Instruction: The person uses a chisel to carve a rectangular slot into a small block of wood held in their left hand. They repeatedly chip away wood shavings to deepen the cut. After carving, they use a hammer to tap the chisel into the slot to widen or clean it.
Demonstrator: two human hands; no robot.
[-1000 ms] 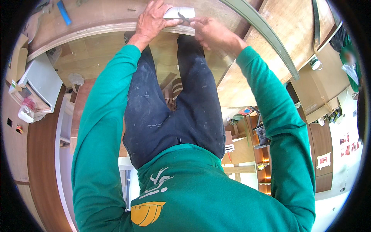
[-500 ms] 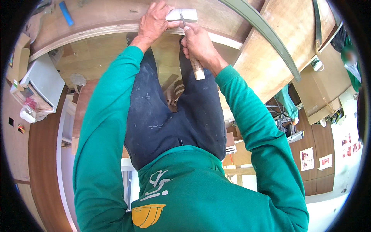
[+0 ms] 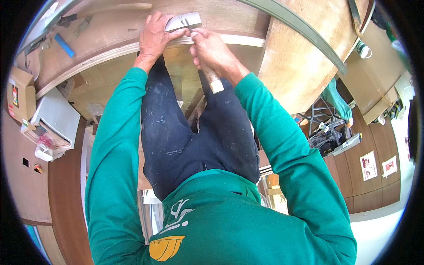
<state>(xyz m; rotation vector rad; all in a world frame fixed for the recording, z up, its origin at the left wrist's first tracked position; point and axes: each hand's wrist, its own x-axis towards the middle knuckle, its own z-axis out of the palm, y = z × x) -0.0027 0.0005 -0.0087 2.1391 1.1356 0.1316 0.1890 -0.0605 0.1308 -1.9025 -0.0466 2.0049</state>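
Note:
A pale grey rectangular block [image 3: 185, 22] lies on the wooden bench top near its front edge. My left hand [image 3: 155, 36] grips the block's left end, with the thumb along the near side and the fingers curled behind. In my closed right hand [image 3: 211, 52] is a wooden-handled chisel [image 3: 215, 85], its light butt end pointing down toward my thigh. The narrow dark metal blade runs up past my fingers onto the block's face. Whether the blade tip cuts into the block or just rests on it is too small to tell.
A blue strip [image 3: 64, 45] lies on the bench [image 3: 110, 37] at left. At right, a curved grey-green strip [image 3: 304, 33] crosses a plywood panel [image 3: 304, 66]. A white cabinet [image 3: 57, 117] and cardboard box [image 3: 21, 93] stand left; dark tools [image 3: 331, 137] sit lower right.
My view has turned, so the bench, block and both hands appear farther left. The block's right end looks slightly raised in the picture. Both hands keep their grips.

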